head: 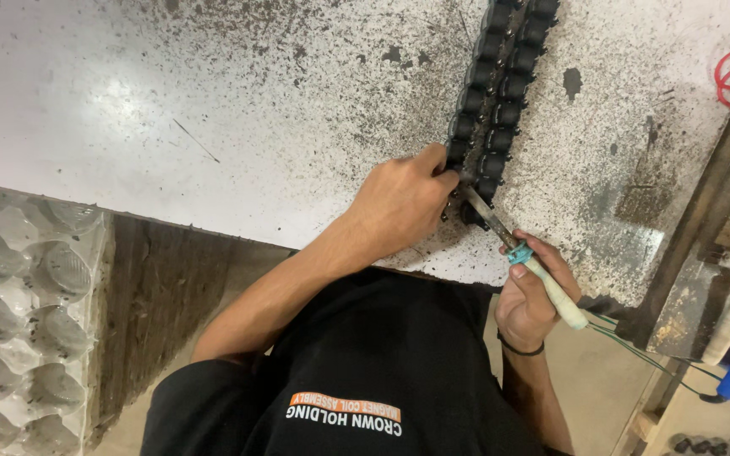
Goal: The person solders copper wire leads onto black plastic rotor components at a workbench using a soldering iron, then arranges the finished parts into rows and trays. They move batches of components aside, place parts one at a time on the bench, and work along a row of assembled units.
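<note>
While the left hand (403, 203) pinched the near end of a black chain of parts (492, 93), which ran lengthwise away across the speckled worktable (171, 110), the right hand (532, 291) gripped a soldering iron (521, 253), its tip touching that end.

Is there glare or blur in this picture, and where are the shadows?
Head view: bright glare on the speckled white metal table at upper left; the left hand and the row of black coil parts look sharp; shadow darkens the floor under the table's edge.
</note>
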Action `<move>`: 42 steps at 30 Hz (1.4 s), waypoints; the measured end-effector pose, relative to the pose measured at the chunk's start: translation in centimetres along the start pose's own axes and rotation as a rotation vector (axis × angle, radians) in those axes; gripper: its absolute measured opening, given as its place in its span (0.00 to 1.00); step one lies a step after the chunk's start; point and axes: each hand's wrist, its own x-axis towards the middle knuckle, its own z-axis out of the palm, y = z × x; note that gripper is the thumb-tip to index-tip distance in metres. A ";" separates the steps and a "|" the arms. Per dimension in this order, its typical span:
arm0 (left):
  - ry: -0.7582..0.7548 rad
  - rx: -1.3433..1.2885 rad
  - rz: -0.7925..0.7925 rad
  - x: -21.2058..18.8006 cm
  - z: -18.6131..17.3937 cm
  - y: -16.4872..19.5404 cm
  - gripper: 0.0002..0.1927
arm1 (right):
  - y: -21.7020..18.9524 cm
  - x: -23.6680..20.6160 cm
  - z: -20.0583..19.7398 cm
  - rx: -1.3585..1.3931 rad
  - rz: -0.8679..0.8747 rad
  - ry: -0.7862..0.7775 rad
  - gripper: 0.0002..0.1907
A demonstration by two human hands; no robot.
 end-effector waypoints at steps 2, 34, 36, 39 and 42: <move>0.005 -0.020 0.000 0.0 0.1 -0.2 0.08 | 0.0 -0.1 0.1 0.016 0.008 -0.003 0.18; 0.100 -0.020 0.053 -0.1 0.8 -1.0 0.11 | -0.6 0.3 0.2 -0.284 -0.195 -0.050 0.19; 0.096 -0.035 0.050 0.0 1.0 -1.2 0.10 | -0.7 0.3 0.3 -0.290 -0.200 -0.048 0.19; 0.061 -0.027 0.047 0.1 1.5 -1.6 0.09 | -1.1 0.3 0.4 -0.373 -0.219 -0.072 0.17; 0.023 0.024 0.051 0.4 1.8 -1.6 0.08 | -2.0 0.7 0.0 -0.603 -0.244 -0.168 0.17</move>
